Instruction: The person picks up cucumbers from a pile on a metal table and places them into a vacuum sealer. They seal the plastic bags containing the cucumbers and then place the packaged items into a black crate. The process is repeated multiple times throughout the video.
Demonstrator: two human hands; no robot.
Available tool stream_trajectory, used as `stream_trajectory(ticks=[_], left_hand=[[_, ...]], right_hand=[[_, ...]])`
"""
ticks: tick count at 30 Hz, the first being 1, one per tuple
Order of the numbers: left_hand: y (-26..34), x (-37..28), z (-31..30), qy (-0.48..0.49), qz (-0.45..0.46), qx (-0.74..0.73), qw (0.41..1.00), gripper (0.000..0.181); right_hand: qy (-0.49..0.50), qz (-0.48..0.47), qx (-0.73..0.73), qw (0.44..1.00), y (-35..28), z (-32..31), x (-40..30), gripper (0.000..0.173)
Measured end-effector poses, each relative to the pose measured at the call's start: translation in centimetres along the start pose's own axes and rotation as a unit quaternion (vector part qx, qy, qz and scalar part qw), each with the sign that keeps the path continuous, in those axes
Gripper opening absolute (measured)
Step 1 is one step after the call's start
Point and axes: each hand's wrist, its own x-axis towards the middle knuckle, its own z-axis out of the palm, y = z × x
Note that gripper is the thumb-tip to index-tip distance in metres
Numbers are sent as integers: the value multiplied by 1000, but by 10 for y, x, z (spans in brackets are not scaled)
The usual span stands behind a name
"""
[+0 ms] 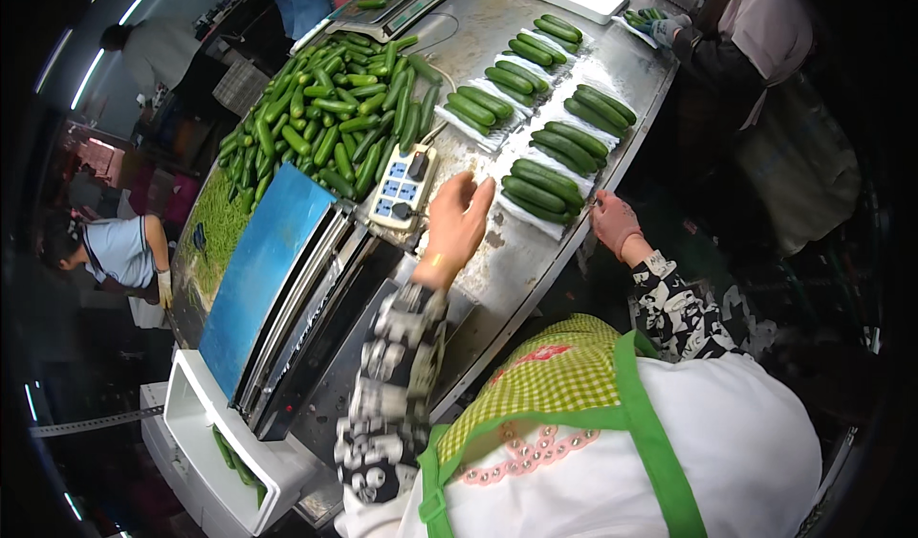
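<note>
My left hand (pixel 459 222), bare and with thumb and fingers apart, hovers over the metal table between a multi-socket power strip (pixel 403 186) and the packed cucumbers. No object shows in it. In a pinkish glove, my right hand (pixel 618 224) is at the table's near edge, beside the closest group of cucumbers (pixel 543 188). A small dark spot shows at its fingertips; whether it grips something there is unclear. That cucumber group lies side by side on a white wrapper (pixel 531 219). Several similar groups, such as these cucumbers (pixel 480 107), lie in two rows beyond.
A big heap of loose cucumbers (pixel 323 118) covers the table's left part, near a digital scale (pixel 401 7). A blue-topped sealing machine (pixel 269 272) stands left of my arm, above a white bin (pixel 215 423) containing cucumbers. A co-worker (pixel 760 29) handles cucumbers at the far right.
</note>
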Motion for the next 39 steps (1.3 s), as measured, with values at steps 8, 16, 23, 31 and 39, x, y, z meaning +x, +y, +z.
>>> stream_trajectory(ticks=[8, 16, 23, 31, 39], left_hand=[[-76, 88, 129, -60, -108, 380, 917, 83], [-82, 68, 115, -20, -143, 362, 921, 63], [-79, 46, 78, 19, -232, 309, 922, 63], [-77, 44, 77, 23, -250, 196, 948, 59], [-1, 29, 14, 89, -162, 172, 968, 53]], right_hand=[[-36, 7, -88, 995, -28, -17, 8, 29], [-62, -24, -133, 989, -37, -10, 1, 19], [-90, -40, -132, 986, -59, 18, 10, 20], [-96, 10, 165, 982, -20, 45, 30, 5], [-50, -10, 360, 932, -86, 1, -26, 14]])
